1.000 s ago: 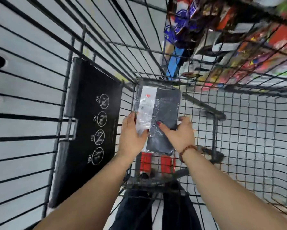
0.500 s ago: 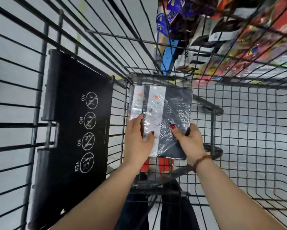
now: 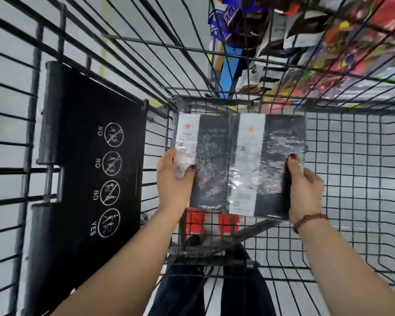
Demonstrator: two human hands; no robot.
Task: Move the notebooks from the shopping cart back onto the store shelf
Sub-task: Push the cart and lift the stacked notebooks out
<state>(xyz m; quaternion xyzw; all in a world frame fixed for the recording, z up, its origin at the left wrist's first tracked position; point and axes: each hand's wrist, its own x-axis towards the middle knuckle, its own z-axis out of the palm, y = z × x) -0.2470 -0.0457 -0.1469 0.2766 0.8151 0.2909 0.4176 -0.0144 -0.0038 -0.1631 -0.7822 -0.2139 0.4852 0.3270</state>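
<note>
Two notebooks sit at the centre of the frame, held up inside the cart point(image 3: 351, 156) and side by side, their inner edges touching or slightly overlapping; which one is hard to tell. The left hand point(image 3: 175, 179) is closed on the left notebook point(image 3: 203, 160), thumb across the lower part of the white band and fingers hidden behind the cover. The right hand point(image 3: 305, 190) is clamped on the right notebook point(image 3: 272, 165) at its lower right edge, thumb on the dark cover and fingers wrapped round the back.

Both notebooks are sealed in clear film, which glares and wrinkles under the thumbs. That film will likely be slick, so a light pinch may slide; a full pinch with the thumb in front and the fingers spread behind looks the safer hold. The notebooks appear thin, flat and light, and stiff enough to stay straight when held by one edge, since neither droops. They do not look fragile, though the film could tear on the cart's wire.

The black flap point(image 3: 84, 156) with its warning icons fills the left of the frame. The shelf point(image 3: 329, 42), packed with colourful packets, shows through the wire at the upper right. Judging by this, the notebooks are in hand but not yet lifted clear of the cart; taking them out one per hand, edges up, should keep them from snagging.
</note>
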